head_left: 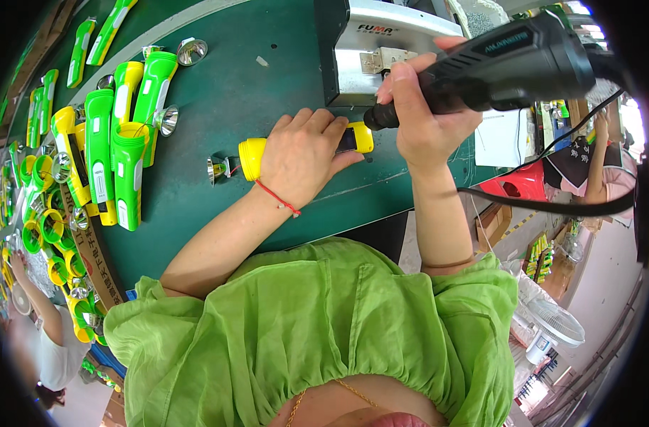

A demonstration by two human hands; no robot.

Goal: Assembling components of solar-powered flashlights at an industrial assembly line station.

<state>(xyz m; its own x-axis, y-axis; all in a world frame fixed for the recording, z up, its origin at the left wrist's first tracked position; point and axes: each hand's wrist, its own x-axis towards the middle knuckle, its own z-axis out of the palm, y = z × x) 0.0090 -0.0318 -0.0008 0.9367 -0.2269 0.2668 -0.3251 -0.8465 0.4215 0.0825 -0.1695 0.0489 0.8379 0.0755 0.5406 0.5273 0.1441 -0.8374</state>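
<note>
My left hand (299, 151) is closed over a yellow flashlight body (251, 158) lying on the green tabletop, pinning it down. A silvery reflector (216, 169) sits by the flashlight's open wide end, joined to it by thin wires. A dark panel shows on the body near its narrow end. My right hand (434, 117) grips a black electric screwdriver (509, 67), tilted with its nose pointing at the narrow end. Whether its bit touches the flashlight I cannot tell.
Green and yellow flashlight bodies (130, 160) and loose reflectors are heaped at left. A metal box machine (374, 60) stands beyond my hands. A black cord (552, 208) loops at right, near a red stool (516, 183) and a white fan (555, 320). Other people work at both sides.
</note>
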